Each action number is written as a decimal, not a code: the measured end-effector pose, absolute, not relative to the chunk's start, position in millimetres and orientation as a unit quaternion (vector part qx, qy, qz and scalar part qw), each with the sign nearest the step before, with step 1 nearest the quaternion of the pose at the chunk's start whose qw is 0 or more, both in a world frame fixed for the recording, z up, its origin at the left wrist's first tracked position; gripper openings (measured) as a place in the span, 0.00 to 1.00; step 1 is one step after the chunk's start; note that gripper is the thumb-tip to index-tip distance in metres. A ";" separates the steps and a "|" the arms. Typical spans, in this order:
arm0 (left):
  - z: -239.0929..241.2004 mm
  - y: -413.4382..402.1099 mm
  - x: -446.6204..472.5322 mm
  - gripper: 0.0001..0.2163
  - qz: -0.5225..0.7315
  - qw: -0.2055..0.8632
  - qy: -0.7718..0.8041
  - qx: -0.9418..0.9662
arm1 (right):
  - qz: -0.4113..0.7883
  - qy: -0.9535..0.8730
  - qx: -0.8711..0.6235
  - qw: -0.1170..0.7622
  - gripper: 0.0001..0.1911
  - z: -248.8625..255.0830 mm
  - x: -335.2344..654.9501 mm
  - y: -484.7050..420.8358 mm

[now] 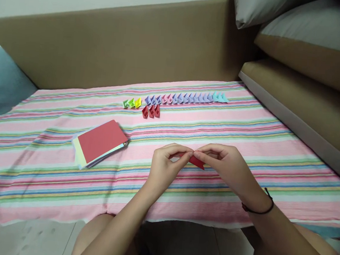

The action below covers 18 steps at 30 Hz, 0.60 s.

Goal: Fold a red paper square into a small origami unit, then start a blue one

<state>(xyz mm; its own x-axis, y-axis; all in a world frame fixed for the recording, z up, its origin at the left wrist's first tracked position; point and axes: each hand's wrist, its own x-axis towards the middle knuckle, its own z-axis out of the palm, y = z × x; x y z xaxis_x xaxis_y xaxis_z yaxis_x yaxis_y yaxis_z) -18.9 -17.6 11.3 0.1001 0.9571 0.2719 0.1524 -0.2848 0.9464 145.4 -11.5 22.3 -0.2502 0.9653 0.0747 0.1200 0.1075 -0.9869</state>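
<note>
Between my two hands is a small folded piece of red paper (197, 162), held above the striped cloth. My left hand (168, 162) pinches its upper left end between thumb and fingertips. My right hand (224, 161) grips the same paper from the right, thumb in front, and the fingertips of both hands meet. A pointed end of the paper sticks out below my right thumb; the rest is partly hidden by fingers. Farther back stand three folded red paper boats (151, 111).
A long row of purple, pink and blue paper boats (186, 99) stands behind, with green and yellow boats (132, 103) to its left. A stack of coloured paper topped by a red sheet (102, 141) lies left. Cushions (304, 102) pile up at right, beside a tan backrest (129, 45).
</note>
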 end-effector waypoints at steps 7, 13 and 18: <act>10.1 -17.4 -9.7 0.11 0.503 0.603 0.433 0.442 | 0.501 -0.529 -0.456 0.510 0.08 14.2 139.4 -13.1; 11.5 -17.3 -7.0 0.11 0.506 0.588 0.475 0.416 | 0.523 -0.489 -0.447 0.537 0.08 12.8 132.7 -12.4; 15.7 -15.5 -9.5 0.10 0.497 0.600 0.456 0.430 | 0.547 -0.464 -0.444 0.538 0.07 11.5 131.9 -12.2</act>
<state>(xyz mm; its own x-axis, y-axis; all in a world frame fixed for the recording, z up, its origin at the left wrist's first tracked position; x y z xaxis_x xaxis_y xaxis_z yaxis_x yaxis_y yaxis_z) -9.5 -15.5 15.7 0.0889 0.9889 -0.1194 -0.2036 0.1354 0.9696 131.9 -12.2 11.5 -0.0275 0.9995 0.0132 -0.1759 0.0081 -0.9844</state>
